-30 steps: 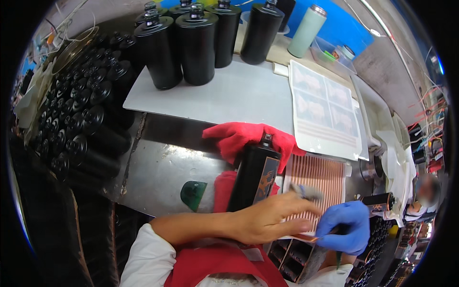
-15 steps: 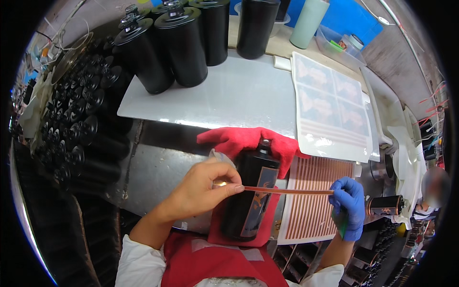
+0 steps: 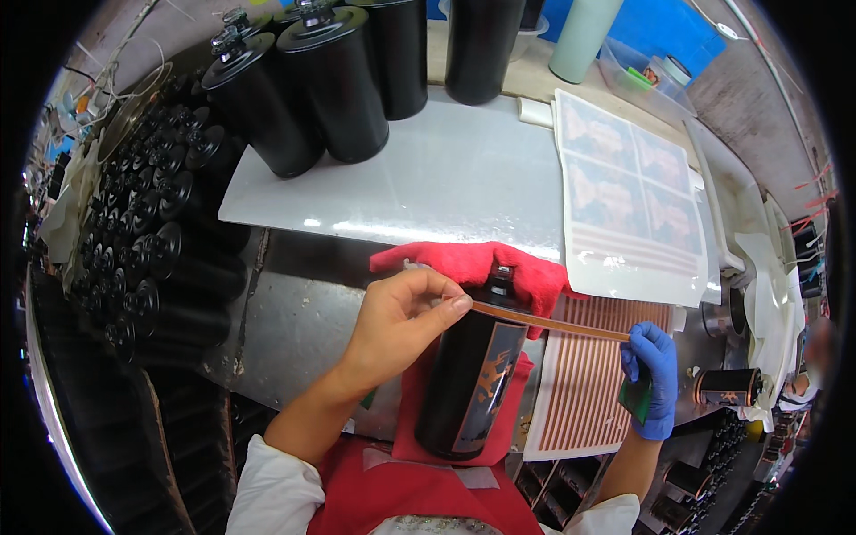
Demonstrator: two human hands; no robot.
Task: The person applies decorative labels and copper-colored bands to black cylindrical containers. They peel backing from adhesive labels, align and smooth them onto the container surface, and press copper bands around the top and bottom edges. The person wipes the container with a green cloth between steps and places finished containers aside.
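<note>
A black bottle [image 3: 443,379] lies tilted on red cloth [image 3: 450,259], its neck away from me and a dark label with copper-coloured decoration on its side. Across its upper body, near the shoulder, runs a thin copper-brown strip [image 3: 557,326]. My bare left hand [image 3: 397,325] pinches the strip's left end between thumb and fingers. Its right end is in the fingers of my blue-gloved right hand [image 3: 657,374], which also has a green flat piece [image 3: 635,398] tucked in the palm. Whether the strip touches the bottle I cannot tell.
A sheet of copper-brown stripes [image 3: 580,397] lies right of the bottle, below a white sheet with faint printed panels [image 3: 624,196]. Large black bottles [image 3: 334,89] stand at the back left of the grey board [image 3: 464,178]. Many smaller black bottles [image 3: 169,250] crowd the left side.
Both hands have moved the strip away from me, from over the label up to near the bottle's shoulder. The strip now slopes down to the right.
</note>
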